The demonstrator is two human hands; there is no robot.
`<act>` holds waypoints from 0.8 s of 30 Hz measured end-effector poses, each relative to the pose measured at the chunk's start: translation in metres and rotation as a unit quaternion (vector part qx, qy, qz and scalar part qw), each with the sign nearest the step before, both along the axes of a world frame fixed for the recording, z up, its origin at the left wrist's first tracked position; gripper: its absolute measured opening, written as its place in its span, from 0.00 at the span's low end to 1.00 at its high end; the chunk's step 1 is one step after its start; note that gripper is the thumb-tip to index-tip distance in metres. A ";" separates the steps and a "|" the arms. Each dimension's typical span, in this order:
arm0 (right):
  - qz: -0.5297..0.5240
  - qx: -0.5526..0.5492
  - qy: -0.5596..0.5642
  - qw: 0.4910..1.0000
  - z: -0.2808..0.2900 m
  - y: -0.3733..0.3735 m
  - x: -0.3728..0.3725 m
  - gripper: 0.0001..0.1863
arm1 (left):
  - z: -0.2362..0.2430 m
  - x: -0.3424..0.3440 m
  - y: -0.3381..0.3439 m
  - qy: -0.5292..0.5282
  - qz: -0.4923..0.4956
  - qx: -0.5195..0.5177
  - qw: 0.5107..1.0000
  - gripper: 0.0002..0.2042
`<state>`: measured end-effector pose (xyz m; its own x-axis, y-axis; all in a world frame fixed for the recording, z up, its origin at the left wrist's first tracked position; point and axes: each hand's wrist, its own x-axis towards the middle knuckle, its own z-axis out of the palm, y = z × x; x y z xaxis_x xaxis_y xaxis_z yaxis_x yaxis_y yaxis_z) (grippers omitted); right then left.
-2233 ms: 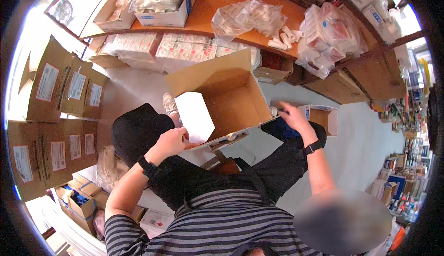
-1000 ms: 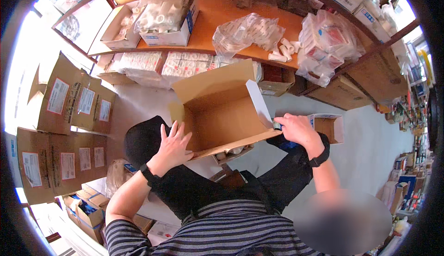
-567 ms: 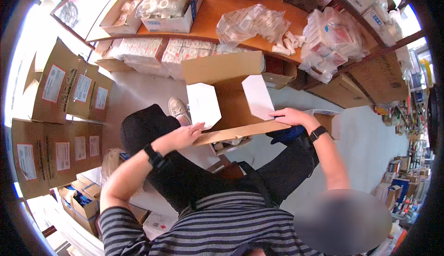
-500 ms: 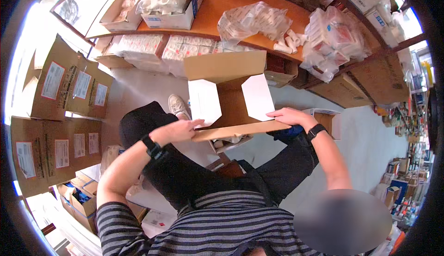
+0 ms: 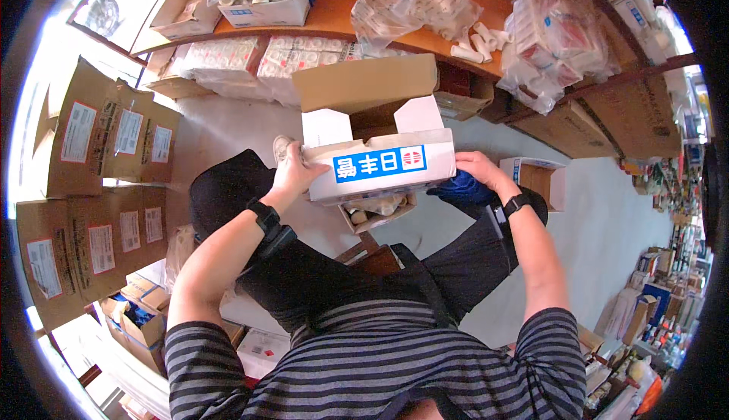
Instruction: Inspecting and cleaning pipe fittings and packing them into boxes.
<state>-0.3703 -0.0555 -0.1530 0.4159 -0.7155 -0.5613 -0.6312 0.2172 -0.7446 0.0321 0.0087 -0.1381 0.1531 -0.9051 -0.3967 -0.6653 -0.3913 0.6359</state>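
Note:
Between my hands is a white cardboard box [image 5: 395, 179] with a blue-and-white printed panel facing me. It is tilted, its brown far flap stands up, and the white side flaps angle inward over the brown interior. My left hand [image 5: 295, 173] grips the box's left end, thumb on the front face and fingers behind. My right hand [image 5: 480, 171] is at the right end, fingers curled against the corner and partly hidden. Below the box, between my legs, a small open carton [image 5: 377, 221] holds pale pieces. Something blue and crumpled [image 5: 462, 187] shows under my right hand.
Ahead is an orange-brown shelf [image 5: 334, 10] with a clear plastic bag [image 5: 414, 11], white pipe pieces [image 5: 480, 42] and bagged packs [image 5: 558, 44]. Brown cartons [image 5: 97, 165] are stacked at left. An open box [image 5: 538, 186] stands on the floor at right, beyond my knee.
The box has tipped so its printed white side faces me; before, the brown near flap lay toward me. My hands have shifted from that flap's edge to the box's ends.

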 end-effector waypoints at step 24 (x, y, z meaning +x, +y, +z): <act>0.188 -0.373 0.221 0.881 0.034 0.033 0.043 0.35 | -0.005 -0.015 0.005 -0.162 -0.385 -0.079 0.905 0.37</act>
<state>-0.3277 -0.0225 -0.1185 0.5606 -0.8125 -0.1597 -0.8187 -0.5148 -0.2544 0.0173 0.0136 -0.1436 -0.4619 -0.8349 -0.2992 -0.8636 0.3464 0.3664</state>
